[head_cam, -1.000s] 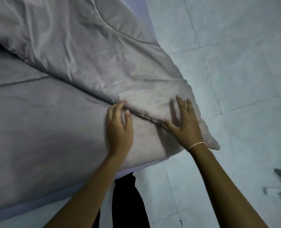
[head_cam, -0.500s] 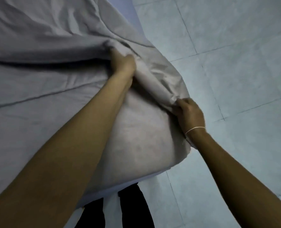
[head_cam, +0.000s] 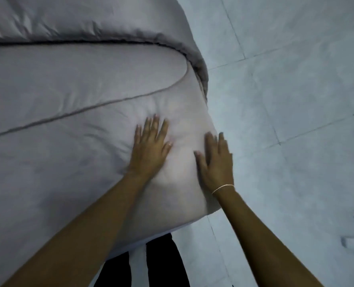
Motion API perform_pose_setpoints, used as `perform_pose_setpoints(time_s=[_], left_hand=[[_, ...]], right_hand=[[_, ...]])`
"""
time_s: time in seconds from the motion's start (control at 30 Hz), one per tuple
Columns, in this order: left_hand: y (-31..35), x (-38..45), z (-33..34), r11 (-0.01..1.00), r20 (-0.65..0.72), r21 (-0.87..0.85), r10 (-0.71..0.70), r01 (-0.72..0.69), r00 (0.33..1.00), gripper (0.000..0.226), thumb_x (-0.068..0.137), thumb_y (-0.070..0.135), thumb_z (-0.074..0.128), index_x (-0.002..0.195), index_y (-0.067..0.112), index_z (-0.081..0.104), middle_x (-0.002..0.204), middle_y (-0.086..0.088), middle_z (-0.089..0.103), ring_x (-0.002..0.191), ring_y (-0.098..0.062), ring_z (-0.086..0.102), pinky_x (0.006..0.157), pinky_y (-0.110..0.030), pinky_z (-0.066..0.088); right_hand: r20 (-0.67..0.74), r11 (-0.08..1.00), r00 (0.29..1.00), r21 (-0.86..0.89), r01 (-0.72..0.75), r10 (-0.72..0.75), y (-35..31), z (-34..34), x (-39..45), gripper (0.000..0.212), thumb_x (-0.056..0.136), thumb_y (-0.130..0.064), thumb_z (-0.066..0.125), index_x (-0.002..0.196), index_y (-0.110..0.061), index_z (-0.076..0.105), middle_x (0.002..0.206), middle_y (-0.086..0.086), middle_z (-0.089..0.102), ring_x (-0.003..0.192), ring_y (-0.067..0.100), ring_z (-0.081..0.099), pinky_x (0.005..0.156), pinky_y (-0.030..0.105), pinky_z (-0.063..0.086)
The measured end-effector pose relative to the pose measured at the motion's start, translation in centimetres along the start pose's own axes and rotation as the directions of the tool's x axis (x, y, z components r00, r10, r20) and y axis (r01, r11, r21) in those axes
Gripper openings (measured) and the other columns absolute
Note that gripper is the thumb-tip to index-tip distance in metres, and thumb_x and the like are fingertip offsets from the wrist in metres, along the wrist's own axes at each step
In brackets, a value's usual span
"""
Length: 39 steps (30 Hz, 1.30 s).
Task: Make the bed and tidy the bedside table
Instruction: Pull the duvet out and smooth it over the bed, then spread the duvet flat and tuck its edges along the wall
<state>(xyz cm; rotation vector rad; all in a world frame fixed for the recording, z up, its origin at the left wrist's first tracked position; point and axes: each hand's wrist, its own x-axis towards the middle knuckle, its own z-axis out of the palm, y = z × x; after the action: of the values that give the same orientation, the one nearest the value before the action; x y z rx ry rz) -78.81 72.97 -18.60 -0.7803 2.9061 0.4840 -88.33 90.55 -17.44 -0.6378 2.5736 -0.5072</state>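
Hands flat on the bedding, both of them, palms down at the near right corner of the bed. That's the left hand (head_cam: 150, 147) pressed onto the grey padded quilt (head_cam: 72, 129), fingers fanned wide, nothing held in its grip. Just beside it, the right hand (head_cam: 216, 162) lies on the same corner, right at the quilt's outer edge where the cloth drops toward the floor; its grip is spread too, fingers straight, thumb angled in toward the left hand, holding nothing. A thin pale band (head_cam: 222, 188) circles the right wrist.

The quilt covers the whole bed top on the left of the view. A dark stitched seam (head_cam: 89, 109) runs across it from the left edge and curves up near the right side. Beyond that seam a thicker folded roll of the same grey fabric (head_cam: 93, 19) lies across the far part of the bed, its bunched end hanging over the right side.

Pale tiled floor (head_cam: 285, 90) fills the right half of the view. Black trouser legs (head_cam: 163, 264) show below the bed's near edge, between the two forearms. Something blurred sits at the far right edge, too smeared to tell what it is.
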Motion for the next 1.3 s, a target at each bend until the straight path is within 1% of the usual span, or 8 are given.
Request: perform_pose_setpoints(time_s=[0.1,0.2,0.4,0.6,0.7,0.87,1.03,1.3], left_hand=[[-0.5,-6.3,2.8,0.994,0.019,0.087,0.059,-0.060,0.998,0.060,0.096,0.041,0.036,0.149,0.015,0.027,0.156,-0.013,0.023,0.143,-0.029,0.022,0.116,-0.050,0.015],[-0.2,-8.2,3.1,0.987,0.016,0.116,0.109,-0.110,0.994,0.062,0.095,0.043,0.037,0.149,0.016,0.024,0.156,-0.012,0.021,0.144,-0.029,0.019,0.116,-0.050,0.016],[-0.1,-8.3,2.6,0.991,0.056,0.093,0.094,-0.099,0.994,0.064,0.095,0.045,0.036,0.151,0.018,0.020,0.158,-0.009,0.016,0.145,-0.026,0.015,0.117,-0.049,0.015],[-2.3,-11.0,-0.1,0.975,0.258,0.057,0.193,-0.214,0.947,0.063,0.092,0.050,0.030,0.146,0.018,0.034,0.152,-0.009,0.032,0.139,-0.026,0.033,0.114,-0.046,0.025],[-4.1,-12.9,-4.4,0.992,0.283,0.027,0.110,-0.123,0.953,0.068,0.090,0.054,0.021,0.145,0.016,0.036,0.151,-0.012,0.035,0.137,-0.030,0.035,0.111,-0.047,0.027],[-5.8,-15.3,-15.5,0.996,0.225,0.051,0.061,-0.074,0.972,0.083,0.080,0.060,-0.001,0.151,0.019,0.014,0.159,-0.011,0.009,0.145,-0.027,0.016,0.117,-0.041,0.011],[-4.8,-16.0,-25.6,0.995,0.013,0.047,0.084,-0.085,0.996,0.058,0.097,0.043,0.040,0.145,0.011,0.033,0.154,-0.017,0.024,0.138,-0.030,0.034,0.112,-0.047,0.023],[0.8,-14.8,-33.2,0.989,-0.200,0.079,0.138,-0.124,0.970,0.048,0.090,0.029,0.060,0.132,0.007,0.052,0.141,-0.024,0.044,0.124,-0.041,0.046,0.099,-0.052,0.040]], right_hand=[[0.008,0.992,0.995,-0.067,-0.103,0.103,0.0,3.5,-2.6,0.065,0.093,-0.063,0.012,0.152,-0.037,0.007,0.162,0.001,0.010,0.148,0.023,0.010,0.115,0.056,0.018],[-0.033,0.985,0.988,-0.080,-0.155,0.153,0.2,3.9,-2.5,0.065,0.092,-0.065,0.009,0.151,-0.039,0.008,0.161,0.000,0.013,0.148,0.024,0.013,0.115,0.056,0.018],[0.039,0.990,0.992,-0.078,-0.113,0.117,0.8,3.3,-3.1,0.066,0.093,-0.064,0.013,0.152,-0.036,0.003,0.162,0.005,0.009,0.148,0.028,0.012,0.119,0.050,0.015],[0.113,0.957,0.952,-0.098,-0.273,0.283,-1.2,2.7,-6.8,0.063,0.101,-0.047,0.027,0.154,-0.024,0.005,0.161,0.012,0.008,0.147,0.035,0.011,0.119,0.049,0.013],[0.209,0.948,0.934,-0.200,-0.248,0.289,-2.6,0.7,-9.6,0.064,0.099,-0.053,0.026,0.154,-0.026,0.006,0.161,0.009,0.009,0.147,0.035,0.013,0.118,0.053,0.014],[0.175,0.955,0.961,-0.246,-0.167,0.213,-8.7,-5.3,-13.3,0.064,0.099,-0.056,0.021,0.154,-0.029,0.002,0.162,0.006,0.005,0.148,0.031,0.007,0.118,0.050,0.009],[0.077,0.959,0.994,-0.280,-0.047,0.072,-14.9,-13.5,-16.3,0.064,0.099,-0.056,0.021,0.154,-0.030,0.001,0.162,0.003,0.001,0.149,0.029,0.001,0.119,0.049,0.007],[-0.096,0.959,0.994,-0.284,0.016,-0.045,-17.9,-23.2,-15.6,0.064,0.098,-0.057,0.023,0.153,-0.030,0.003,0.162,0.003,0.002,0.149,0.029,0.001,0.119,0.051,0.009]])
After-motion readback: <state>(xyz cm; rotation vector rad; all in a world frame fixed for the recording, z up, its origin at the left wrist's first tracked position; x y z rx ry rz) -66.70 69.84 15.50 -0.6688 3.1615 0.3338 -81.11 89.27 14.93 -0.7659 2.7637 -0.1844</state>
